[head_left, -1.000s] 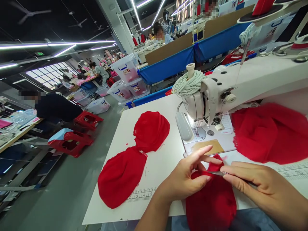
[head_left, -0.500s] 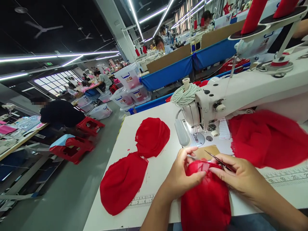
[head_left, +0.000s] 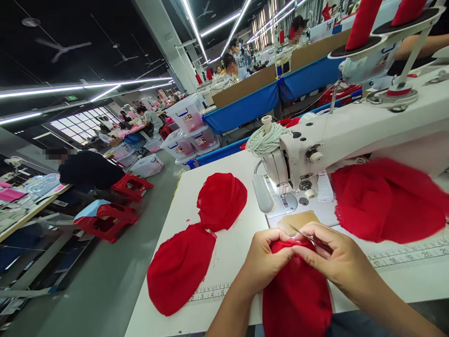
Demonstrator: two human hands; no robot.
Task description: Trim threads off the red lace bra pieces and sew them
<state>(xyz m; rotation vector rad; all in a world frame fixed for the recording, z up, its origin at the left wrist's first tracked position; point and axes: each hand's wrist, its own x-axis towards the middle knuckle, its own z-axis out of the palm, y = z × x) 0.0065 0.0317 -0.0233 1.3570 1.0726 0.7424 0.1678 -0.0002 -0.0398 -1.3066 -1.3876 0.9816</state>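
- The near cloth [head_left: 296, 299] was plain deep red.
- The slim pointed tool [head_left: 322, 246] looked dark, greyer toward its tip.
- The left cloth pieces [head_left: 182, 269] were unpatterned red, as was the right cloth [head_left: 389, 206].
- The table [head_left: 231, 252] was white; its ruler strip [head_left: 210, 295] bore black ticks and numerals.
- The sewing machine [head_left: 351, 135] was off-white, the coiled cord [head_left: 266, 142] pale mint.
- The far hanging fabric [head_left: 242, 105] was bright blue, the board [head_left: 245, 89] above it brown.

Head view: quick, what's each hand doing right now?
Left hand: closed, fingers pinching the red cloth near its top edge.
Right hand: closed, holding a pointed tool and pinching the same cloth.
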